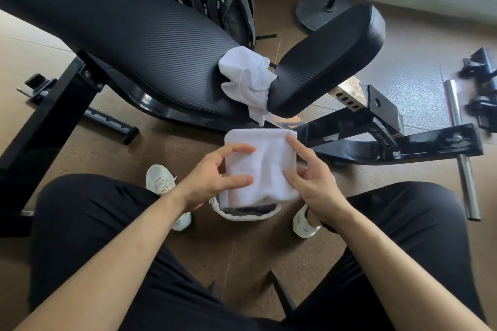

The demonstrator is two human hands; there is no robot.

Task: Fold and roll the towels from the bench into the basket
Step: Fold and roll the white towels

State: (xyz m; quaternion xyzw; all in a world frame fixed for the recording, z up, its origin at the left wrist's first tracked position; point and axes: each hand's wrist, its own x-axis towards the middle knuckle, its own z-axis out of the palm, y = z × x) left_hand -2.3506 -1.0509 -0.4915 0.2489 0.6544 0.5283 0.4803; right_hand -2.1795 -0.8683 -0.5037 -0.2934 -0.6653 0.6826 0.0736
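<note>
Over the basket, both hands hold a folded towel.

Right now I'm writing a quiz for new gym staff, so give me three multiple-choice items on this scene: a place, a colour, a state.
1. Where is the crumpled towel? A floor; B bench, between its pads; C a knee.
2. The folded towel's colour? A blue; B grey; C white.
3. How is the folded towel held? A by both hands, above the basket; B by one hand; C not held, on the floor.
Answers: B, it sits in the gap between the pads; C, plain white cloth; A, left hand and right hand pinch its sides.
</note>
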